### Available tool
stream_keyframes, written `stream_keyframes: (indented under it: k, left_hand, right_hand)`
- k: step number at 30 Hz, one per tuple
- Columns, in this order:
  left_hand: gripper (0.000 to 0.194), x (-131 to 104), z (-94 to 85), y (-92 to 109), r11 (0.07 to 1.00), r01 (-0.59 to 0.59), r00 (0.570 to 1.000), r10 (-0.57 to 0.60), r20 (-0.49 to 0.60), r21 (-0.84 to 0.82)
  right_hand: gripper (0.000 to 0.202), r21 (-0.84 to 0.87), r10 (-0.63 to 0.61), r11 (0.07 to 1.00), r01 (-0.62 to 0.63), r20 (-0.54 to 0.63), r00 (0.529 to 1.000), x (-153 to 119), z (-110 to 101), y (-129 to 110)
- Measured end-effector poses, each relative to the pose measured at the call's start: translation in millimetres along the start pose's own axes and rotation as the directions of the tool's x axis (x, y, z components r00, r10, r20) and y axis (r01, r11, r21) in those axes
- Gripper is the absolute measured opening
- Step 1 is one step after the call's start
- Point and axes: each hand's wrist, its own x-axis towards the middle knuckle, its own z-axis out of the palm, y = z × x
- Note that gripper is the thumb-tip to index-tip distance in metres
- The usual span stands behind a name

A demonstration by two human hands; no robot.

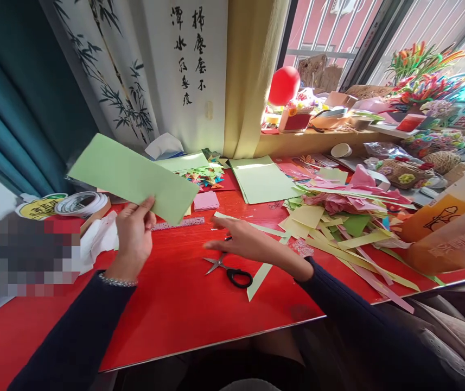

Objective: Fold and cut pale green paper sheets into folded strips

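My left hand (pixel 134 233) pinches the lower edge of a light green paper sheet (pixel 134 176), which is raised and tilted above the table. To its right, my right hand (pixel 242 239) hovers with thumb and fingers apart and nothing between them. Below it, black-handled scissors (pixel 239 278) lie with their blades spread, partly hidden by the hand. A pale green strip (pixel 259 281) rests beside the scissors. Behind the hands are a small pink paper stack (pixel 206 201), a speckled ruler (pixel 178 224) and a larger stack of green sheets (pixel 262 179).
Paper scraps and strips (pixel 338 228) spread over the right of the red table (pixel 167 320). Orange containers (pixel 452 228) stand at the right edge. Tape rolls (pixel 81 203) and crumpled white paper (pixel 100 239) are at left. Small folded pieces (pixel 208 172) lie at the back.
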Motion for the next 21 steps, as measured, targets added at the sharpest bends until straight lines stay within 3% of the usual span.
stream_keyframes:
  k: [2, 4, 7, 9, 12, 15, 18, 21]
  left_hand:
    - [0.024, -16.4, 9.8, -8.2, 0.999, 0.036, 0.999, -0.036, -0.005, -0.006]
    - [0.029, -33.3, 19.6, -14.7, 0.994, 0.106, 0.994, -0.106, -0.007, 0.015]
    - [0.032, -44.3, 26.4, -16.1, 0.977, 0.204, 0.978, -0.206, 0.029, 0.07]
    - [0.032, -36.1, 23.6, -10.2, 0.972, 0.22, 0.974, -0.224, 0.04, 0.086]
    - [0.022, -4.5, 13.0, 6.4, 0.984, 0.154, 0.988, -0.156, 0.009, 0.093]
    - [0.026, 38.0, 4.8, 25.6, 0.981, 0.114, 0.993, -0.118, 0.012, 0.155]
    - [0.023, 83.1, 6.6, 37.6, 0.973, 0.102, 0.993, -0.113, 0.038, 0.206]
    - [0.016, 125.8, 15.9, 34.2, 0.965, 0.09, 0.995, -0.095, 0.007, 0.246]
  right_hand:
    - [0.044, 0.37, 0.016, 0.929, 0.032, -0.126, 0.992, 11.1, 10.1, -4.9]
    - [0.036, 0.605, 0.074, 0.795, 0.051, -0.179, 0.981, 22.4, 19.5, -5.7]
    - [0.022, 0.702, 0.201, 0.713, -0.002, -0.202, 0.959, 36.2, 20.1, 1.2]
    - [0.017, 0.704, 0.23, 0.71, -0.04, -0.178, 0.957, 42.5, 7.2, 8.0]
    - [0.013, 0.636, 0.235, 0.764, -0.111, -0.114, 0.965, 53.0, -27.2, 15.7]
    - [0.006, 0.515, 0.2, 0.845, -0.143, -0.056, 0.978, 75.5, -64.2, 18.9]
    - [0.003, 0.412, 0.23, 0.899, -0.149, -0.154, 0.961, 113.6, -91.4, 21.1]
    - [0.026, 0.341, 0.281, 0.923, -0.177, -0.282, 0.917, 153.5, -108.8, 24.9]
